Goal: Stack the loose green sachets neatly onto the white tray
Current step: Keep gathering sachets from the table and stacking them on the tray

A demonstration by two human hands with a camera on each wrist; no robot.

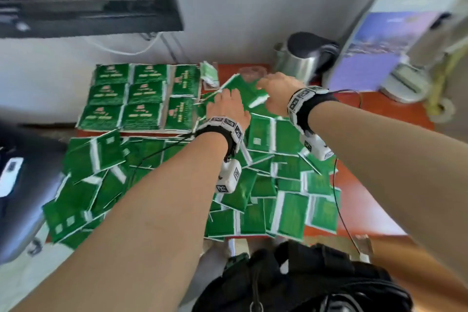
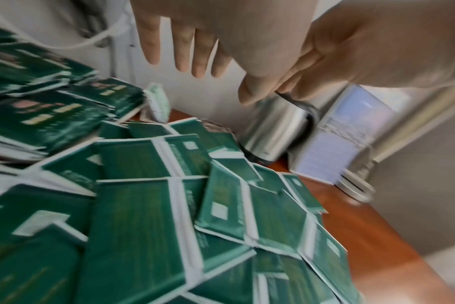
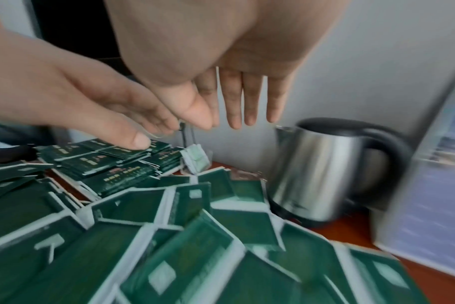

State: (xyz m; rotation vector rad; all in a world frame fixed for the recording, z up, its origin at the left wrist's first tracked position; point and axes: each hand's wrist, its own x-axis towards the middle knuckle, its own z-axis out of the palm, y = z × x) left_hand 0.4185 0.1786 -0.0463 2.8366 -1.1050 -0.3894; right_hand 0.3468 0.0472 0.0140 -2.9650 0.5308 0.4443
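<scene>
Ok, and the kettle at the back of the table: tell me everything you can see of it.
The kettle has a brushed steel body, a black lid, a black loop handle on its right side and a small spout at its upper left. It stands upright at the back of the reddish-brown table, near the wall, left of a purple-fronted box. Loose green sachets lie up against its base. Neither hand touches it.

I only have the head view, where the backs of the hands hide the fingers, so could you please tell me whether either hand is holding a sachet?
Observer: No. The left wrist view shows the left hand with straight fingers, holding nothing.
Operator: And the right hand?
Observer: Its fingers are straight too and empty, above the loose sachets.
Operator: How tall are the sorted stacks?
Observer: Seen from the side, each is several sachets deep.
</scene>
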